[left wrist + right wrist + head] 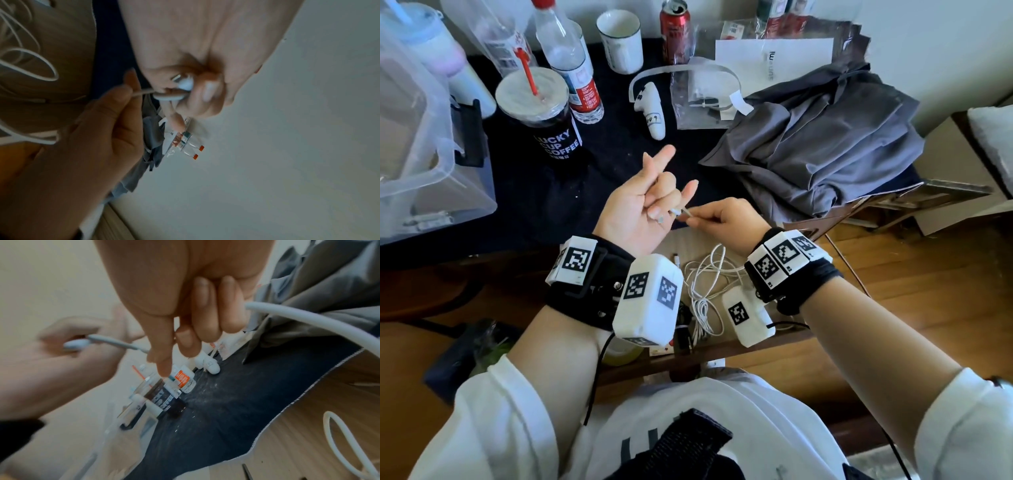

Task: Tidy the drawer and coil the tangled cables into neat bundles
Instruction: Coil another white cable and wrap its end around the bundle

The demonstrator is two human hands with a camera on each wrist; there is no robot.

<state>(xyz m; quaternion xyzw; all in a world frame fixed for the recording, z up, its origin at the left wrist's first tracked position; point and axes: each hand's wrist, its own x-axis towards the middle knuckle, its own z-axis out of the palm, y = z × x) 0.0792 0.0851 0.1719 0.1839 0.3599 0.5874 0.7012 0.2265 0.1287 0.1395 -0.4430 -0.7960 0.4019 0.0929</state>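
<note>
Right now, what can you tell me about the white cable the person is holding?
The white cable is thin, round and rubbery-looking, with a white plug tipped in silver metal. The left hand pinches the plug end in curled fingers; the right hand pinches the cord just beside it. The rest hangs down into loose, tangled loops lying in the open wooden drawer below.

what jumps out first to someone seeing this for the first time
Two hands meet mid-frame: the left hand grips the plug end of a white cable, and the right hand pinches it just beside. Below them, the rest of the cable lies tangled in the open drawer. A black coffee cup stands back left.
</note>
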